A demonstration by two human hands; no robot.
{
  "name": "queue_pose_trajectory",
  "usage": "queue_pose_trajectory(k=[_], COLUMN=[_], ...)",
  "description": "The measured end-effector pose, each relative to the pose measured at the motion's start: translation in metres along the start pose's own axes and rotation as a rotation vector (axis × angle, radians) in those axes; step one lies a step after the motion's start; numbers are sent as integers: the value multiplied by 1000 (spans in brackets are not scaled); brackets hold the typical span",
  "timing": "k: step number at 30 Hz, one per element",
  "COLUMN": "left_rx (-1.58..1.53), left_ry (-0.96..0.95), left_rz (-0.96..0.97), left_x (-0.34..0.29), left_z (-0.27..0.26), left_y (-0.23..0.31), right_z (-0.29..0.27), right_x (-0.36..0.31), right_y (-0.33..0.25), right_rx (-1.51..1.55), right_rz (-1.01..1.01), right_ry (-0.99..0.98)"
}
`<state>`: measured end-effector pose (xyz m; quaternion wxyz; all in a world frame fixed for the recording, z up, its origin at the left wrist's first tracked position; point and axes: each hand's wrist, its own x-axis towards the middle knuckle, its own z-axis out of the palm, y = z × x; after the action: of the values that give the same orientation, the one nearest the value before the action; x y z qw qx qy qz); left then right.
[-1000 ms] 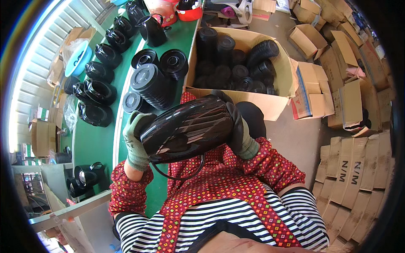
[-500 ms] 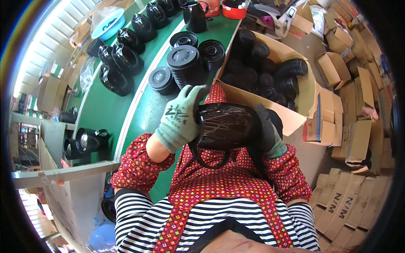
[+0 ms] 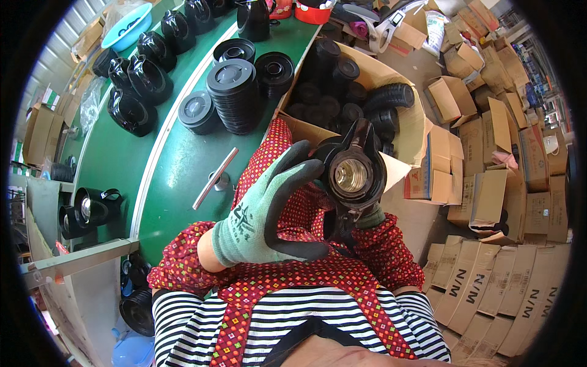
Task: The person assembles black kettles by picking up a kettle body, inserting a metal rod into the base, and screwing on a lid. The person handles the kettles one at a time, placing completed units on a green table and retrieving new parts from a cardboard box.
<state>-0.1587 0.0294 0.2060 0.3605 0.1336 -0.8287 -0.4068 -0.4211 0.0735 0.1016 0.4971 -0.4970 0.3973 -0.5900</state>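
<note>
A glossy black jug (image 3: 358, 145) hangs in front of my apron, its round mouth turned up toward me and a bright metallic lining inside. My right hand (image 3: 370, 219) holds it from behind and below; only the green glove cuff shows, the fingers being hidden by the jug. Just left of the jug, my left hand (image 3: 260, 217), in a green glove with a black palm, is open, thumb and fingers spread in a curve with nothing between them. On the green table beyond this hand lies a thin metal rod (image 3: 215, 178), next to a small metal cylinder (image 3: 222, 182).
Stacked black lids (image 3: 232, 82) stand on the green table (image 3: 165, 183). Several black jugs (image 3: 150, 79) line its far left side, near a blue basin (image 3: 128, 27). A cardboard box (image 3: 406, 137) of black parts sits at my right, with more cartons (image 3: 477, 287) beyond.
The jug has turned from lying sideways between both hands to mouth up, held on the right. My left hand has let go and opened. The rod now shows on the table.
</note>
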Motion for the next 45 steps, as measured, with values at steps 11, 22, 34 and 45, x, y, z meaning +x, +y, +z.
queue_pose_trajectory(k=[11, 22, 34, 45], left_rx=[111, -36, 326, 365], left_ry=[61, 160, -101, 10], left_rz=[-76, -170, -299, -841], left_x=[-19, -27, -102, -181], left_z=[21, 34, 19, -69], left_y=[-19, -26, -62, -135], right_z=[-16, -30, -59, -8], right_x=[-1, -2, 9, -22], right_y=[9, 20, 41, 18], right_rx=[627, 597, -603, -321], right_rz=[479, 494, 82, 12], right_ry=[222, 207, 120, 112])
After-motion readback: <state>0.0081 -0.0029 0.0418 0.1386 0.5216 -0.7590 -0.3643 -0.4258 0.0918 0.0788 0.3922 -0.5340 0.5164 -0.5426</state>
